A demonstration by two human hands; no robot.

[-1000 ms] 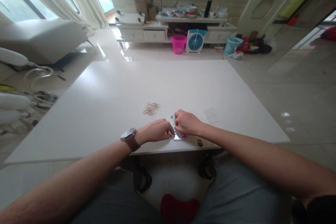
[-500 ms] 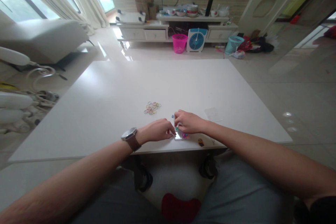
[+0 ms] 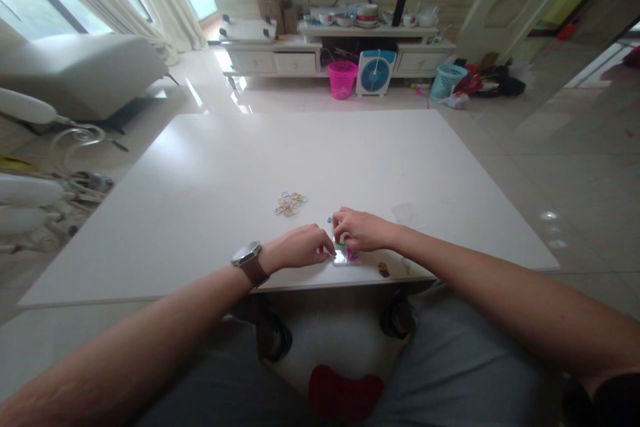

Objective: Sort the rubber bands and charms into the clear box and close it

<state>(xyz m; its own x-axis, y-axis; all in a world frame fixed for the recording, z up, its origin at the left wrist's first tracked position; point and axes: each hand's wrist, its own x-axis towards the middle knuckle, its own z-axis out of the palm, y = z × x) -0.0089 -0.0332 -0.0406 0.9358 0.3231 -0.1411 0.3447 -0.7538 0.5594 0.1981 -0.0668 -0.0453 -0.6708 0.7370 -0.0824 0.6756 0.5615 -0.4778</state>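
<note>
A small clear plastic box [image 3: 340, 260] with compartments lies near the table's front edge. Bright pink and blue pieces [image 3: 353, 255] sit in its right side. My left hand [image 3: 313, 243], fingers bent, holds the box at its left edge. Over the far part of the box, my right hand [image 3: 363, 228] is closed in a pinch on a small green piece [image 3: 341, 243], mostly covered by the fingers. A tiny blue piece [image 3: 329, 219] lies just beyond. To the right of the box is a small yellow and dark cartoon figure [image 3: 383, 269].
A pile of coloured rubber bands [image 3: 290, 204] lies left of my hands on the white table [image 3: 240, 160]. A thin clear plastic sheet or lid [image 3: 407, 215] rests beyond my right forearm. A small clear item [image 3: 406, 265] is near the front edge.
My right hand has shifted very slightly, and more of the green piece and the box shows under its fingers. My left hand stays at the box's edge.
</note>
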